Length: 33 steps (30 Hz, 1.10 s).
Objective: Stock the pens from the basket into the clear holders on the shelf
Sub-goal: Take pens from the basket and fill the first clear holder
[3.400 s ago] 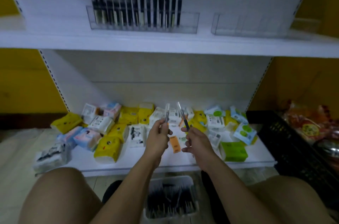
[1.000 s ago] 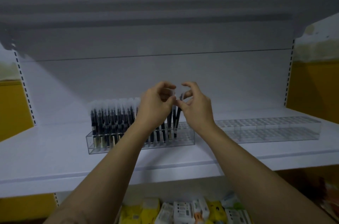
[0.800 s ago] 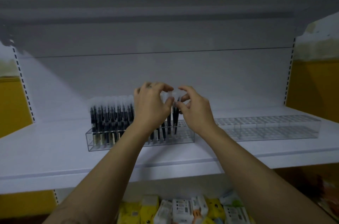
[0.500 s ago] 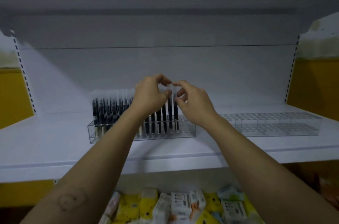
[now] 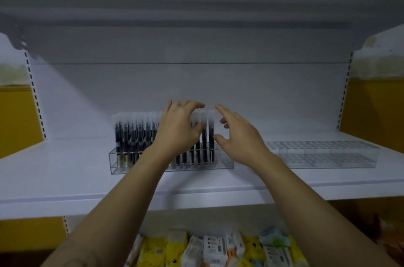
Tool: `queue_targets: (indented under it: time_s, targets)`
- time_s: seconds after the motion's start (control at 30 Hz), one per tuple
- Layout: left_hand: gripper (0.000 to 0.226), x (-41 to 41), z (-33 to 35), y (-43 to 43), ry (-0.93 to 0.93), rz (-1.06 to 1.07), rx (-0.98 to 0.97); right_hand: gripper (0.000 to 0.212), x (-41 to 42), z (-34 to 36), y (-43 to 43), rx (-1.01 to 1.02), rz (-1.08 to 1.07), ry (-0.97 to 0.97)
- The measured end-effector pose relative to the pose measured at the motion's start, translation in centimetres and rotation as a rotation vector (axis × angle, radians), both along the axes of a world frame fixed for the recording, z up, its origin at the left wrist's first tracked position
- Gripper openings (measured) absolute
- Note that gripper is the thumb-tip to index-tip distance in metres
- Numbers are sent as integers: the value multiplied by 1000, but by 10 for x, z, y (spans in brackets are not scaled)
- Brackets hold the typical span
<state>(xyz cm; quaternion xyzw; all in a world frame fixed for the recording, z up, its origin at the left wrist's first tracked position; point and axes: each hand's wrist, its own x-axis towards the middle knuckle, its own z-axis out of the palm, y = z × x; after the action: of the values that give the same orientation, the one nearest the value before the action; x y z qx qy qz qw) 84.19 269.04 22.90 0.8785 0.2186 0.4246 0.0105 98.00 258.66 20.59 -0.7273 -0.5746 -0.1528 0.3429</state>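
A clear holder (image 5: 224, 162) stands on the white shelf (image 5: 65, 181), nearly full of upright black pens (image 5: 133, 133) with frosted caps. My left hand (image 5: 179, 131) hovers over the pens at the holder's right part, fingers spread and loosely curved above the caps, hiding several pens. My right hand (image 5: 239, 137) is just right of the last two pens (image 5: 207, 135), fingers straight and apart, holding nothing. A second clear holder (image 5: 321, 155) to the right stands empty. The basket is out of view.
The shelf's white back panel rises behind the holders, and another shelf hangs overhead in shadow. On the lower shelf lie several yellow and white tissue packets (image 5: 214, 249). Yellow walls flank the unit on both sides.
Both hands brought a pen up from below to the left holder and set it in at the right end. Their pinching fingers have now spread open and drawn off the pens.
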Motion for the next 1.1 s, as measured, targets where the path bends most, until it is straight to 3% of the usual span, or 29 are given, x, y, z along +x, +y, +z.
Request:
queue_targets:
  time_s: [0.13, 0.4, 0.83, 1.1]
  targets:
    - [43, -9, -15, -11, -23, -6, 93, 72, -5, -4, -18, 7, -22, -21]
    - [41, -27, -61, -49, -26, -97, 102, 67, -28, -35, -57, -8, 1, -14]
    - [32, -56, -207, -97, -176, -189, -111, 51, -68, -165, -112, -35, 56, 127]
    - [44, -66, -321, -112, 175, -135, -396, 53, -71, -288, -120, -352, -7, 244]
